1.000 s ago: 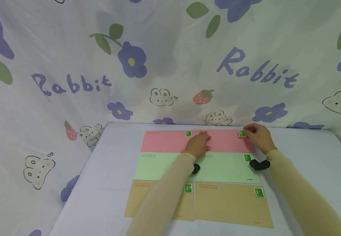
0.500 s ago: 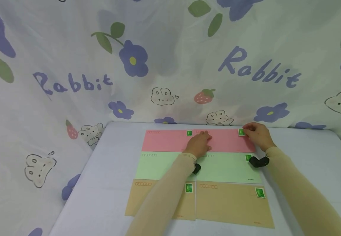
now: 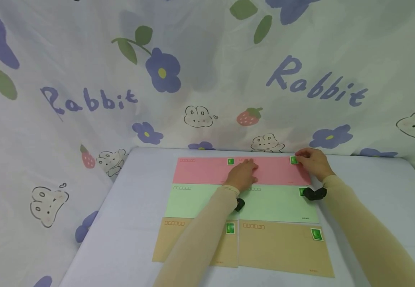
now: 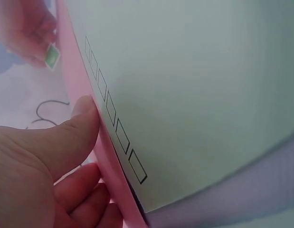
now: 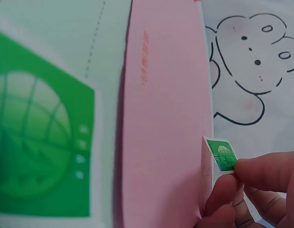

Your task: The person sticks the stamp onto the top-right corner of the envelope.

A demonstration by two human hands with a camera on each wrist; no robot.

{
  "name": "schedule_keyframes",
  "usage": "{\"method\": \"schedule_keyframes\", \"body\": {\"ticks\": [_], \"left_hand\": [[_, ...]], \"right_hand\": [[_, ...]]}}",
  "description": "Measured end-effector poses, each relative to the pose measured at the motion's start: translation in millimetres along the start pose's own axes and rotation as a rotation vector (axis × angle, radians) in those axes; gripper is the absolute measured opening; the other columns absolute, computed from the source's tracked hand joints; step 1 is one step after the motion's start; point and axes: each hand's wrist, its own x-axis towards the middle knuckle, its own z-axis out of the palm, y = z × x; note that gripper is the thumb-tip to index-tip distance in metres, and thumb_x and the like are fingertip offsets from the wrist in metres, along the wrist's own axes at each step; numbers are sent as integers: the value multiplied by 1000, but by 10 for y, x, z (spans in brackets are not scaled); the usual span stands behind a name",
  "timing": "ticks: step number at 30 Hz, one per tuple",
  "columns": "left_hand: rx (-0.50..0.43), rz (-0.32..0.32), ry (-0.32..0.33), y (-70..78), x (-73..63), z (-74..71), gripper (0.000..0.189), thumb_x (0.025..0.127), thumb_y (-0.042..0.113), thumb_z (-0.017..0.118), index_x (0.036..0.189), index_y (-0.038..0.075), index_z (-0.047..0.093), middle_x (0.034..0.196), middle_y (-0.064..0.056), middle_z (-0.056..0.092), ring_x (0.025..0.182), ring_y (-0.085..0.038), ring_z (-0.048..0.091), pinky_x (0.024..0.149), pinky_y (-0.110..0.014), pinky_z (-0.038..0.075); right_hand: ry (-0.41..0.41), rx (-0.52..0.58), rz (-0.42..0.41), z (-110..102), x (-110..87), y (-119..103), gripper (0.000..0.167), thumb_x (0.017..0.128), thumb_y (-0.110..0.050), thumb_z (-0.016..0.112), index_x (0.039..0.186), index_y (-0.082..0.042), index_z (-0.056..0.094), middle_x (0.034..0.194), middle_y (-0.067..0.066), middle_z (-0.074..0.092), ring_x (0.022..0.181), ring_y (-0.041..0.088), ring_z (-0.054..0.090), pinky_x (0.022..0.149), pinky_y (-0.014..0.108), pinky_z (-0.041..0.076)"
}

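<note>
Near the top right corner of the right pink envelope, my right hand pinches a green stamp with a white edge between thumb and fingers. One corner of the stamp meets the pink paper in the right wrist view, and its outer end is tipped up. My left hand rests on the same envelope's left end with fingers stretched out. In the left wrist view its thumb lies on the pink paper beside the green envelope. The palm's underside is hidden.
To the left lies another pink envelope with a stamp. Green envelopes and brown envelopes form rows nearer me, several bearing green stamps. A patterned cloth hangs behind the white table.
The head view has shifted slightly. My right wrist has dipped a little toward the far edge, the stamp still in its pinch. The left hand stays on the pink envelope.
</note>
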Motion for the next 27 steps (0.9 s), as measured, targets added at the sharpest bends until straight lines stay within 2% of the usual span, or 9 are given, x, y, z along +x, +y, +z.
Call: {"method": "schedule_keyframes", "body": {"ticks": [12,27], "left_hand": [[4,3,-9,16,-20,-25,51,96,27,69,145,17,56,159,-2,39,148,-18,33,118,-33,32],[-9,-11,-9,33,-31,-41,51,96,25,70,144,17,57,159,-2,39,148,-18,34,118,-33,33]], "right_hand": [[-14,7,-4,-2,20,29,32,101,-18,57,122,5,63,108,21,64,92,26,56,69,25,47],[-18,-60,-3,19,79,57,29,99,-16,58,118,5,64,105,21,64,92,30,57,71,28,48]]}}
